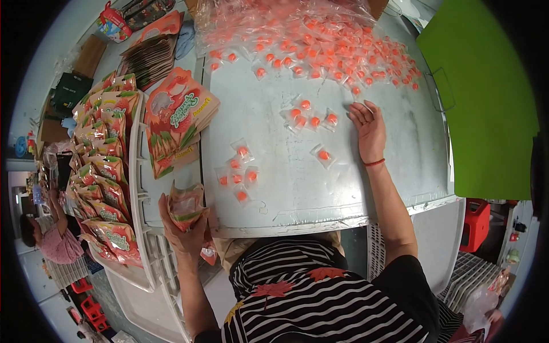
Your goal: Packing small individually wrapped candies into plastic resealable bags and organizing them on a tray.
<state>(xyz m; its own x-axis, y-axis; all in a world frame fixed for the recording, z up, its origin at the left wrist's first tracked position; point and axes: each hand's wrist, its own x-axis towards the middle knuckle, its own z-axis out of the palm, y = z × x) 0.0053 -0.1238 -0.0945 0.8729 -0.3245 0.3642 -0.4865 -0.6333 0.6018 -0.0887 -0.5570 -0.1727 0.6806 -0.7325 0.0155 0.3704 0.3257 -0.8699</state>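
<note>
My left hand [184, 231] grips a small printed pouch [187, 204] at the table's left edge, its mouth gaping upward. My right hand [367, 128], with a red cord at the wrist, rests over the table with loosely bent fingers and nothing visible in them. Just beyond its fingertips lies a wrapped orange-red candy [355, 90], at the near fringe of a large heap of wrapped candies [343, 54]. Several candies form a loose group [303, 114] left of that hand. Another group [237, 177] lies nearer the pouch, and a single candy [323, 155] sits between.
Flat printed pouches [177, 117] are stacked at the table's left side, with another stack [151, 54] behind. A white crate [140, 171] holds filled pouches [108, 171] in rows. A green panel [480, 97] borders the right. A red stool [473, 224] stands beyond. Another person [57, 240] is far left.
</note>
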